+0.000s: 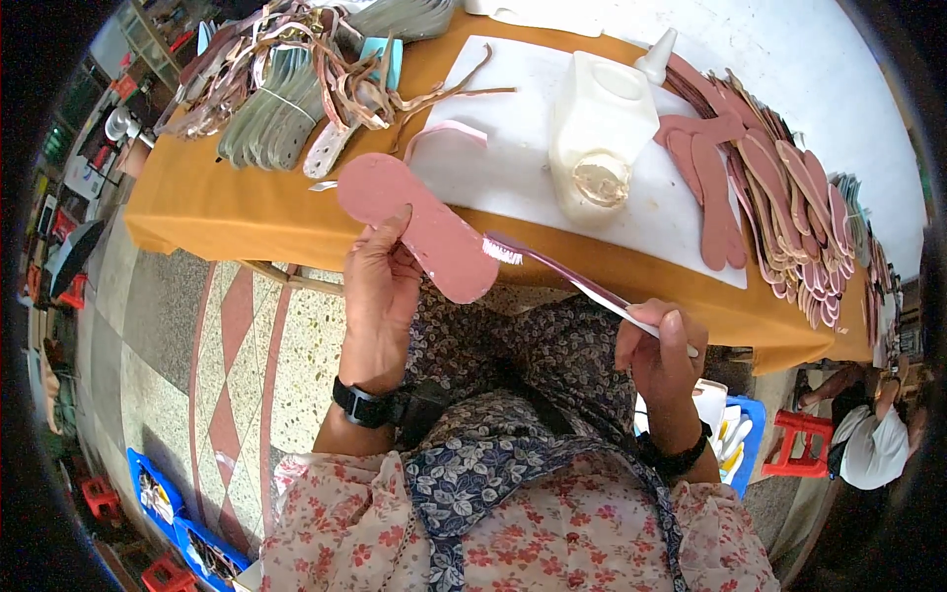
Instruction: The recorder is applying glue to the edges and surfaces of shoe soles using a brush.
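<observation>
My left hand [378,274] grips a pink shoe insole [434,225] by its narrow middle, thumb on the upper face, held up over the table's near edge. My right hand [663,357] is closed round the handle of a toothbrush [582,284]. The white bristles touch or almost touch the wider lower end of the insole. A few pale specks show on the pink surface near there. Beyond the brush lies a white plastic bottle [604,123] on its side, cut open toward me, with a tan crusted residue in the opening.
An orange cloth covers the table [168,212]; a white sheet [464,168] lies on it. Stacked pink insoles [779,187] fill the right side. Clear soles [271,118] and tangled strips [345,59] lie left. Blue baskets [153,493] and red stools [801,444] stand below; a person [873,444] sits right.
</observation>
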{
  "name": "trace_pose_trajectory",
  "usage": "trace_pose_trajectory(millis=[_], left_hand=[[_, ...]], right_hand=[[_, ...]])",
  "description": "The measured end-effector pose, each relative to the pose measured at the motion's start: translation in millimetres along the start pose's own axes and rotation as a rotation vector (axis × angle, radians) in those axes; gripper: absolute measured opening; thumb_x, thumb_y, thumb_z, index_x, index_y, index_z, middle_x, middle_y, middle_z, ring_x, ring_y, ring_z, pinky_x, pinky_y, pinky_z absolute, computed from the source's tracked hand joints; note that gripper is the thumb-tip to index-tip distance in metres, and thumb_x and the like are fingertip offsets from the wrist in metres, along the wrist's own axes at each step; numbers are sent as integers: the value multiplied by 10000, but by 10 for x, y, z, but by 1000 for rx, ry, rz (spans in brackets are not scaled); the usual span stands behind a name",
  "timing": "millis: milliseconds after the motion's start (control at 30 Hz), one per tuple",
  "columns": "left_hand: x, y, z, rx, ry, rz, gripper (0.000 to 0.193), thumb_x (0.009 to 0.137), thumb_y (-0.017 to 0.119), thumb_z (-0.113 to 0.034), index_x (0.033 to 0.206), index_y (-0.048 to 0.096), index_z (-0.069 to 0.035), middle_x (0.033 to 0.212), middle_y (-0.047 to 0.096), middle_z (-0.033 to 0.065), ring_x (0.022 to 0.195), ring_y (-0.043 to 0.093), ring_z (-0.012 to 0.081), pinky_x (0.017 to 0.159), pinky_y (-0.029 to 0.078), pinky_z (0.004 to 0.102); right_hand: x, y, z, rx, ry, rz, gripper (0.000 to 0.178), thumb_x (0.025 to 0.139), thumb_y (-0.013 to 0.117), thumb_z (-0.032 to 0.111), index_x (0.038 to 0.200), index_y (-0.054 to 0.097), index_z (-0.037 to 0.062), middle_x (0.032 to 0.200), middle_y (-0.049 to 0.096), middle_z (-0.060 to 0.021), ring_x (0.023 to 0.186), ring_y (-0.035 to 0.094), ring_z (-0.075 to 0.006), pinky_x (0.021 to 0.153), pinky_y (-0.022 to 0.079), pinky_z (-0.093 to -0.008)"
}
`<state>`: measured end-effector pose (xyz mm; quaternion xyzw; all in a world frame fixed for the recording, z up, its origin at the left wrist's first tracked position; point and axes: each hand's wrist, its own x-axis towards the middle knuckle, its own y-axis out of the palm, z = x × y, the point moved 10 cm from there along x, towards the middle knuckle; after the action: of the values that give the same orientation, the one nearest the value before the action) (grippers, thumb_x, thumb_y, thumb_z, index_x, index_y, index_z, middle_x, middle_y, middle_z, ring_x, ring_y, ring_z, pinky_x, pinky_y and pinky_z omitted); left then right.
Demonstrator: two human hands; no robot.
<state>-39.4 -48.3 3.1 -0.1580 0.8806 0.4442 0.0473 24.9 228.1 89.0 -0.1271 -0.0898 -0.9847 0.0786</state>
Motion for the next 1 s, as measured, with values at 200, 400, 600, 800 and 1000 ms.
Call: trace_pose_trajectory(millis=[200, 400, 600, 800, 1000], left_hand=[[-19, 41, 23, 77, -12, 37, 312, 814, 586, -106, 1096, 501, -2, 994, 597, 97, 909, 587, 219, 829, 478, 365], [-54, 109, 87, 25, -54, 22, 170, 825, 550, -21, 992, 548, 11, 951, 613, 82, 855, 604, 162, 783, 488, 280], [-24, 38, 64, 21, -42, -23, 179, 824, 547, -16, 1001, 540, 9, 951, 613, 78, 862, 602, 163, 796, 484, 287], [21, 0, 45, 14, -22, -3, 185, 830, 537, -16, 1012, 546, 9, 964, 611, 80, 874, 596, 157, 804, 478, 285], [3, 7, 28, 31, -14, 1, 182, 834, 533, -18, 1013, 552, 5, 966, 612, 79, 888, 594, 155, 809, 474, 279]], right_hand=[[51, 24, -54, 6, 27, -17, 354, 913, 398, 249, 941, 615, -29, 588, 548, -118, 492, 501, -160, 472, 401, -267], [107, 53, -51, -31, -25, -13, 345, 928, 366, 233, 929, 603, -18, 567, 517, -124, 446, 465, -157, 401, 376, -249], [54, 7, -89, -134, -19, 37, 360, 904, 420, 283, 904, 626, -12, 603, 566, -106, 491, 530, -158, 471, 415, -265], [-40, 37, 96, -191, -145, 109, 356, 906, 442, 293, 924, 599, -26, 576, 519, -126, 449, 485, -164, 410, 381, -255], [-41, 13, 55, -205, -115, 88, 328, 895, 437, 256, 868, 623, -12, 622, 585, -96, 525, 566, -160, 492, 434, -270]])
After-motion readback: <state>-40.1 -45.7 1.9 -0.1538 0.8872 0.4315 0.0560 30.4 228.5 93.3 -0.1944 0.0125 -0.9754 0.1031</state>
